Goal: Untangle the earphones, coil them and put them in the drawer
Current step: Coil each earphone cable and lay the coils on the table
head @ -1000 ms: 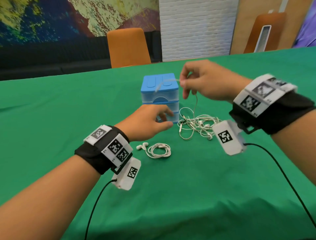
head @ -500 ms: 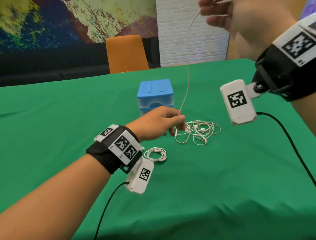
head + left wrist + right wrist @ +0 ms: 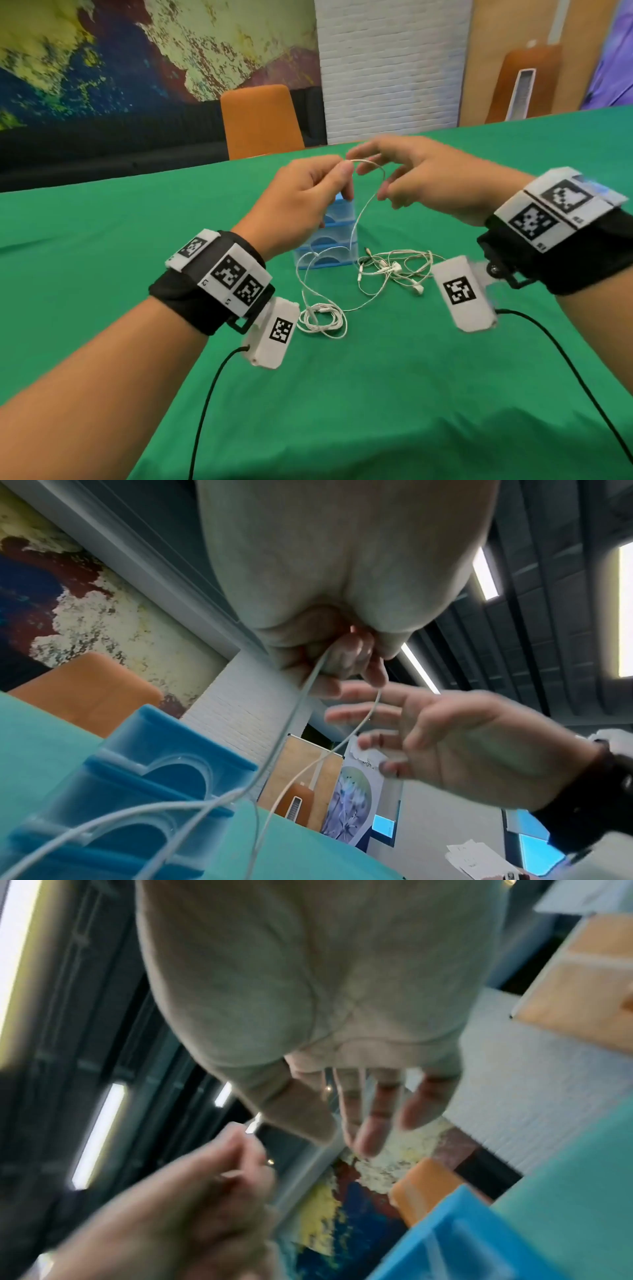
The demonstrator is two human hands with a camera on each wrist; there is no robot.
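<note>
**A lifted cable that is tied to two heaps**

One white earphone cable [image 3: 363, 209] is raised above the green table [image 3: 342, 411]. From the pinch at the top it arcs over in a small loop and drops, passing in front of the blue drawer unit [image 3: 334, 240], then runs down to a loosely coiled bundle [image 3: 322, 320] lying on the cloth near the left wrist. To the right of that, just in front of the drawer unit, lies a tangled heap of earphones [image 3: 394, 270] with buds and a plug showing; whether the raised cable also runs into this heap cannot be told for certain.

The left hand [image 3: 301, 205] pinches the cable between thumb and forefinger, the other fingers curled in. The right hand [image 3: 421, 174] is slack, fingers spread and only lightly bent; the loop passes close by its fingertips, but no grasp shows in either wrist view.

The risks, as I judge them:

- With only one hand gripping, a pull upward would probably drag the coiled bundle open and undo its turns.
- If the cable does thread the heap, tension is likely to tighten knots rather than free them.
- The hanging strand lies against the drawer fronts and might snag on a handle recess.
- The thin, slippery cable could slide from the pinch and fall back onto the heap.
</note>
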